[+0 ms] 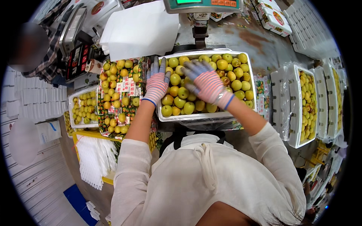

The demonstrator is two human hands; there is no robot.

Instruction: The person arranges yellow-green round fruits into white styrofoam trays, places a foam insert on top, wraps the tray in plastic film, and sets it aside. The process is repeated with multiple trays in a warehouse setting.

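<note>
A white foam box (pixel 208 115) full of round yellow-green fruit (pixel 189 108) rests in front of me, below a scale's display (pixel 203 5). My left hand (pixel 157 82), in a striped knit glove with grey fingers, lies flat with its fingers along the box's left rim. My right hand (pixel 208 82), gloved alike, is spread palm down over the fruit in the middle of the box; it looks slightly blurred, and its palm side is hidden. Left of the box, more fruit (pixel 124 73) lies loose on a printed sheet (pixel 130 87).
White sheets (pixel 141 31) lie stacked behind the box. On the right stand foam boxes of fruit (pixel 308 104); another foam box (pixel 84 107) is at the left. A yellow crate (pixel 107 180) holds white foam netting (pixel 94 161). Another person (pixel 53 50) is at the upper left.
</note>
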